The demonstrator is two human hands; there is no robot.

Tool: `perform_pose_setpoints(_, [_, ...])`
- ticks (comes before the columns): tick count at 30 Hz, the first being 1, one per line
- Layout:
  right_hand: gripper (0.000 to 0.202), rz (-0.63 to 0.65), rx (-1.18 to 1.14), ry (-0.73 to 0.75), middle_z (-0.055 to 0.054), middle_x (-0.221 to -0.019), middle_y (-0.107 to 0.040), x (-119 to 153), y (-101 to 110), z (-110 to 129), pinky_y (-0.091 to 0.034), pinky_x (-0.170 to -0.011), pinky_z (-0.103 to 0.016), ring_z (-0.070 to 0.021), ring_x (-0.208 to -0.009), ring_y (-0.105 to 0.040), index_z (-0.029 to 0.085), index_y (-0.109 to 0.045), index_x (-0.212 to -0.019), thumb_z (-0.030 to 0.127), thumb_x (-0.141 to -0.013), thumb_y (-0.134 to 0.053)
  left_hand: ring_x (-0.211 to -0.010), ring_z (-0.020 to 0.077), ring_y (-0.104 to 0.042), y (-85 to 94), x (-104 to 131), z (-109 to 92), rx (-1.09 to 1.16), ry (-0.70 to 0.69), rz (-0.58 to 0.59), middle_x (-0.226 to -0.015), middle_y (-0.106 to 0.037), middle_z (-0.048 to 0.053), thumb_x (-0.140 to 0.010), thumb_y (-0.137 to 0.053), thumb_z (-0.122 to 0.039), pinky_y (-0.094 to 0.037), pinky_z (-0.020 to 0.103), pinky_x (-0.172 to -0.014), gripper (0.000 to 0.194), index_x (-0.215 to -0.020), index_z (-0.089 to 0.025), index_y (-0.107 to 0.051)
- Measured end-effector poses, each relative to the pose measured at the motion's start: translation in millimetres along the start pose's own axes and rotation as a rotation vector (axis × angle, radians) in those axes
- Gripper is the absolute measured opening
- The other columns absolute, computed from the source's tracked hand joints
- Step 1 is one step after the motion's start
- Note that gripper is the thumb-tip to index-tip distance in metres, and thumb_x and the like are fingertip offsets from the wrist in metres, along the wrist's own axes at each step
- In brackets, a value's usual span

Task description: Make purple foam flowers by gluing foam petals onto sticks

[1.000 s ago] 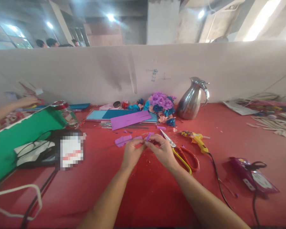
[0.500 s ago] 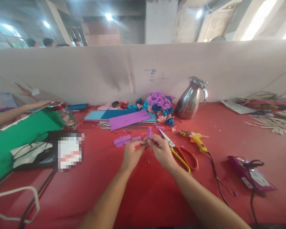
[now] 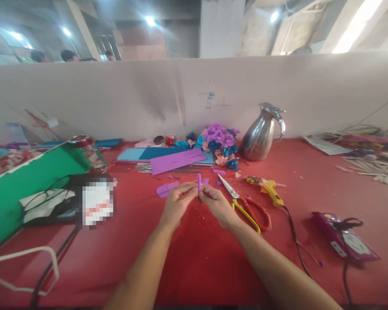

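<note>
Between my two hands a small purple paper piece (image 3: 199, 181) stands upright, rolled or folded narrow. My left hand (image 3: 178, 202) pinches it from the left, and my right hand (image 3: 216, 204) pinches it from the right. Fingertips hide its lower end. Cut purple paper pieces (image 3: 167, 190) lie on the red table just beyond my left hand. Scissors (image 3: 245, 206) with red and yellow handles rest beside my right hand, blades pointing away. Farther back, a long purple paper strip (image 3: 177, 161) lies across blue sheets (image 3: 142, 154).
A yellow glue gun (image 3: 271, 193) with a black cord lies right of the scissors. Behind are a bunch of paper flowers (image 3: 218, 137) and a steel jug (image 3: 261, 133). A purple power strip (image 3: 344, 237) sits at right; a glass jar (image 3: 89, 153) and green board (image 3: 51, 172) at left.
The purple paper piece has turned more upright between my fingers, and my hands have drawn slightly apart. Another person's arm at the far left has gone out of view.
</note>
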State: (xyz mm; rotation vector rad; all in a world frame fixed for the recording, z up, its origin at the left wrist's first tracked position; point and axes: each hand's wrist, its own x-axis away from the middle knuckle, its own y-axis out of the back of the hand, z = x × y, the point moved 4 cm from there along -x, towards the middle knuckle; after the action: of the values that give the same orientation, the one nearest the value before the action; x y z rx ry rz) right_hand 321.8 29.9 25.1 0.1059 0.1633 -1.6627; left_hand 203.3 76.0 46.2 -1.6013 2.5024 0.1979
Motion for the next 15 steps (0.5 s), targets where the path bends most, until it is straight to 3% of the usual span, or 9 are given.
perform_pose_setpoints(4, [0.029, 0.036, -0.091, -0.072, -0.001, -0.074, -0.062, 0.7, -0.3, 1.9, -0.043, -0.078, -0.030, -0.0153, -0.075, -0.055, 0.018, -0.062, -0.073, 0.047, -0.078, -0.063, -0.092, 0.0224, -0.063, 0.5, 0.9, -2.5, 0.044, 0.008, -0.009, -0.091, -0.073, 0.006, -0.073, -0.072, -0.030, -0.047, 0.031, -0.082, 0.011, -0.078, -0.022, -0.078])
perform_pose_setpoints(8, [0.026, -0.017, -0.164, -0.066, -0.002, -0.081, -0.066, 2.5, 1.6, 7.0, -0.044, -0.080, -0.030, -0.0163, -0.080, -0.058, 0.019, -0.066, -0.082, 0.043, -0.074, -0.069, -0.090, 0.0208, -0.063, 3.7, 0.9, -2.8, -0.007, -0.050, -0.066, -0.089, -0.072, 0.005, -0.073, -0.073, -0.030, -0.046, 0.031, -0.085, 0.010, -0.075, -0.021, -0.077])
perform_pose_setpoints(11, [0.025, -0.035, -0.095, -0.026, -0.002, -0.080, -0.066, 2.3, 2.1, 6.0, -0.044, -0.077, -0.030, -0.0167, -0.078, -0.058, 0.019, -0.067, -0.083, 0.043, -0.074, -0.069, -0.089, 0.0197, -0.063, 5.9, 1.2, -1.7, -0.065, -0.067, -0.119, -0.087, -0.072, 0.003, -0.071, -0.075, -0.029, -0.045, 0.031, -0.087, 0.009, -0.076, -0.021, -0.075])
perform_pose_setpoints(15, [0.025, -0.054, 0.022, 0.041, -0.001, -0.073, -0.062, -0.1, 2.7, -0.1, -0.043, -0.074, -0.029, -0.0161, -0.073, -0.055, 0.019, -0.065, -0.073, 0.043, -0.078, -0.064, -0.093, 0.0204, -0.063, 2.9, 1.0, -1.0, -0.031, -0.058, -0.049, -0.091, -0.073, 0.004, -0.074, -0.072, -0.031, -0.046, 0.033, -0.089, 0.012, -0.079, -0.021, -0.076])
